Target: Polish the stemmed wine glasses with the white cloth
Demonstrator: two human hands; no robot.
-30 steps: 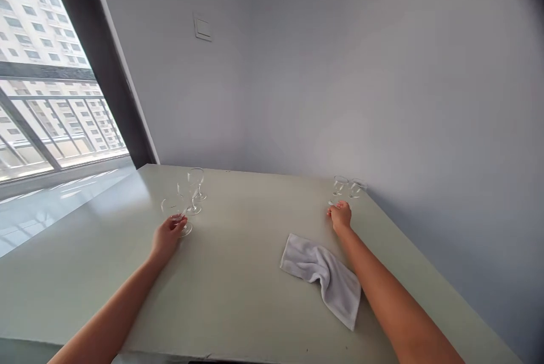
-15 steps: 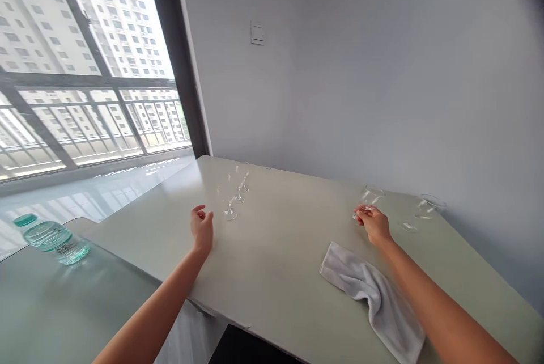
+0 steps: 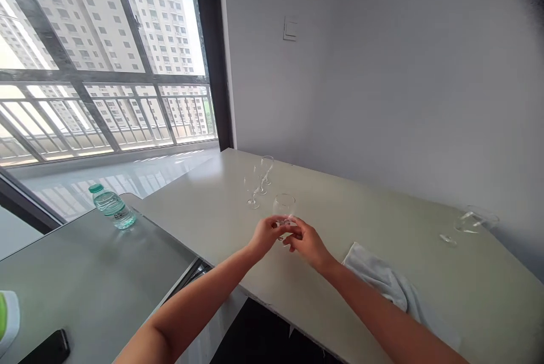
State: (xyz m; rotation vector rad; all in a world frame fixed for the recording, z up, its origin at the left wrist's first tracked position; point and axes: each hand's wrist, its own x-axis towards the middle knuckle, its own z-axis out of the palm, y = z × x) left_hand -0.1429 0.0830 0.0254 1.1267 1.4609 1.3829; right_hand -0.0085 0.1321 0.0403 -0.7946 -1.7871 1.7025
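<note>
A clear stemmed wine glass [image 3: 284,203] stands up between my two hands, in front of me over the table. My right hand [image 3: 309,244] is closed around its stem below the bowl. From the other side my left hand [image 3: 267,236] meets it, its fingers closed at the same part of the glass and overlapping the right fingertips. The hands hide most of the stem. Just beyond them, a row of stemmed glasses [image 3: 253,203] stands on the pale tabletop [image 3: 340,211].
A grey cloth [image 3: 378,271] lies crumpled beside my right forearm. Another wine glass [image 3: 476,220] is at the far right, near the wall. On the lower glass-topped surface [image 3: 127,273] at left are a water bottle [image 3: 111,205] and a black phone [image 3: 47,349].
My right hand has carried the wine glass leftward from the right side of the table. My left hand has come over to it and closed on it. The view has turned left.
</note>
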